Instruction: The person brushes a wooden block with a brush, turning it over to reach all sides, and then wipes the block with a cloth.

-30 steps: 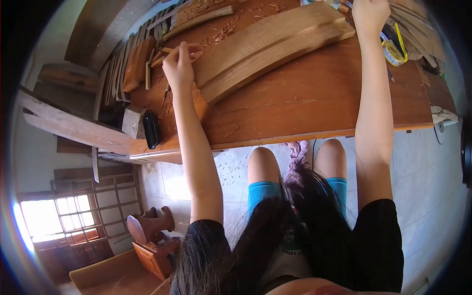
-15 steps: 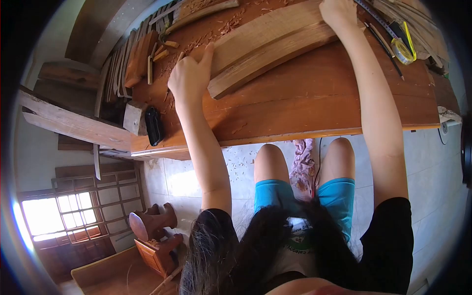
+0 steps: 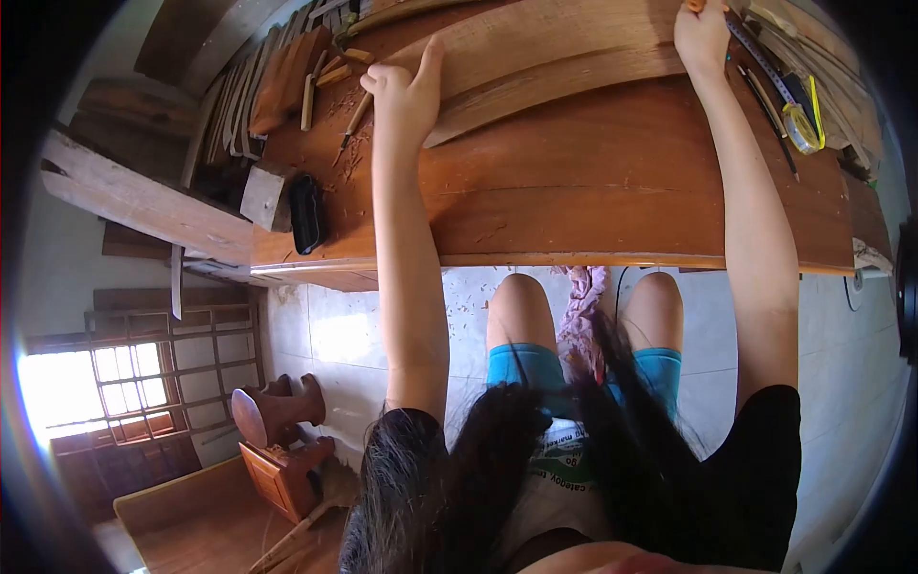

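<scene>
Looks like they're positioning a long, curved brown wooden board (image 3: 564, 43), left hand (image 3: 404, 100) half-curled, right hand (image 3: 702, 43) mostly closed, holds unclear, so any shift needs even support.

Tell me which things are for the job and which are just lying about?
For the job, it seems:
wooden board, with left hand and right hand near its ends
perhaps the tape measure, partly pulled out

Just lying about, probably:
black case
wooden block
pink cloth
</scene>
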A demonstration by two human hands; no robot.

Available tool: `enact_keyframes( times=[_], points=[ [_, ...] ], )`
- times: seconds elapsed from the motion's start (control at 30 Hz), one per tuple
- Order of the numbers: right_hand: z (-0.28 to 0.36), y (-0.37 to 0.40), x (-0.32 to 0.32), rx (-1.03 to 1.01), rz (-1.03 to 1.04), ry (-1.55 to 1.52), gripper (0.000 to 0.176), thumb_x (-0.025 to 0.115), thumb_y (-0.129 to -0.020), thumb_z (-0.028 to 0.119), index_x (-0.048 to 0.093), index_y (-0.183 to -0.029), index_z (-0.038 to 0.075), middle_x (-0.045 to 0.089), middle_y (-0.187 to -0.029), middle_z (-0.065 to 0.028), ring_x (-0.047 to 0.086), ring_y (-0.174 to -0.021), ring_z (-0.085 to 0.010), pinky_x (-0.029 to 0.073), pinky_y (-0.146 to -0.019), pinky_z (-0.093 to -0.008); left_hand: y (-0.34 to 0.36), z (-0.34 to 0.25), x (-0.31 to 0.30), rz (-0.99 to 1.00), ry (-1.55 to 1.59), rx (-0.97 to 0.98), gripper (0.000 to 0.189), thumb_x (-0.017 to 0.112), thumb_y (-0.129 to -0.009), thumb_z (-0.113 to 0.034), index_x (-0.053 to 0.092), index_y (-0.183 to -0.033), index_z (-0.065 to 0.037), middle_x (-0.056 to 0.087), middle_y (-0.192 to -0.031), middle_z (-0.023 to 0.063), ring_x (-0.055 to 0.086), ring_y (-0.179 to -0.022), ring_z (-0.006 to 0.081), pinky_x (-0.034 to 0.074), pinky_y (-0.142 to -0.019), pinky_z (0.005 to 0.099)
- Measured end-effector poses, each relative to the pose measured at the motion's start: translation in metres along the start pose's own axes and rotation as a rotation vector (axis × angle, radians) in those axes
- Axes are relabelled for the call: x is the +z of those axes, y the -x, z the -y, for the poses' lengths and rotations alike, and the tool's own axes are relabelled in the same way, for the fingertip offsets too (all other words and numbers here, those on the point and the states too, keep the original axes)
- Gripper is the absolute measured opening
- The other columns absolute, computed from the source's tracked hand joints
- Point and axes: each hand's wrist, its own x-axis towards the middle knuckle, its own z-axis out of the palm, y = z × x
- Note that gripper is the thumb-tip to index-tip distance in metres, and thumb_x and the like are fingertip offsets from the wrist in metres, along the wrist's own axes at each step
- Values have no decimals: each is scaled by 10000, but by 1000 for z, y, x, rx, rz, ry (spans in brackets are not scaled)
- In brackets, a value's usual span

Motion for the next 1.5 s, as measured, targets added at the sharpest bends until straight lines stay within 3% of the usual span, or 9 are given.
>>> enact_keyframes(
  times=[0.1, 0.33, 0.37, 0.47, 0.57, 0.87, 1.0, 1.27, 1.5],
  points=[
    [2, 0, -2, -119, -126, -180, 164, 494, -970, -14, 568, -1071, 92, 619, -1031, -172, 633, -1013, -326, 467, -913, -350, -4, 3, 4, -119, 98, 164, 803, 567, -975, -541, 435, -1296, 183, 440, -1144, 320, 465, -1111, 342, 420, -964, 404],
    [-1, 0, -2, -142, -238, -425, 211, 477, -953, -94, 561, -1084, 49, 600, -1110, -94, 560, -1112, -226, 393, -1031, -321, -4, -17, 6, -269, 787, -137, 613, 521, -1005, -493, 538, -1210, 84, 563, -1112, 137, 518, -1062, 221, 384, -1000, 335],
    [-5, -7, 5, -213, -389, -304, 216, 598, -1012, 262, 626, -1008, 48, 644, -838, -29, 555, -726, -98, 430, -665, -266, -3, -18, 6, -267, 790, -128, 600, 518, -1004, -499, 547, -1193, 70, 565, -1133, 131, 522, -1061, 218, 384, -1000, 331],
    [2, -6, 4, -157, -277, -502, 180, 476, -997, -46, 545, -1135, 47, 607, -1218, -122, 557, -1186, -236, 393, -1063, -337, 4, -23, 8, -308, 766, -125, 574, 477, -1021, -499, 563, -1192, 42, 566, -1156, 119, 515, -1083, 217, 374, -1011, 330],
    [24, -26, -6, -161, -373, -672, 155, 470, -1035, 15, 530, -1176, 41, 585, -1315, -153, 556, -1229, -240, 397, -1085, -358, 1, -18, 15, -385, 784, -91, 526, 418, -1048, -467, 573, -1190, 16, 562, -1139, 99, 496, -1093, 212, 349, -1026, 325],
    [147, -18, -103, -69, 228, -596, 215, 516, -1064, 159, 665, -1037, 7, 652, -725, -31, 574, -646, -40, 397, -532, -221, 1, -15, 24, -500, 836, 224, 423, 289, -1092, -338, 565, -1097, -18, 582, -1119, 98, 513, -1110, 218, 344, -1057, 355],
    [170, -5, -93, -345, -10, -212, 147, 599, -1011, 146, 689, -965, 39, 661, -731, -52, 587, -609, -122, 448, -563, -277, 3, -25, 20, -380, 813, 151, 560, 254, -1077, -353, 705, -1102, -21, 619, -1228, 122, 516, -1163, 212, 393, -1030, 336],
    [208, 42, -65, -755, 483, -248, 72, 679, -906, 77, 626, -954, 66, 639, -787, -61, 586, -694, -153, 485, -612, -328, 2, -22, 27, -317, 814, 211, 613, 293, -1097, -442, 662, -981, 33, 667, -934, 104, 580, -873, 196, 447, -866, 320],
    [225, 56, -51, -358, 410, -586, 149, 615, -978, 133, 628, -937, -11, 664, -771, -147, 644, -624, -279, 517, -581, -364, 7, -29, 26, -374, 756, 159, 703, 263, -1089, -528, 644, -971, 50, 664, -921, 106, 564, -877, 187, 433, -870, 317]
  ],
)
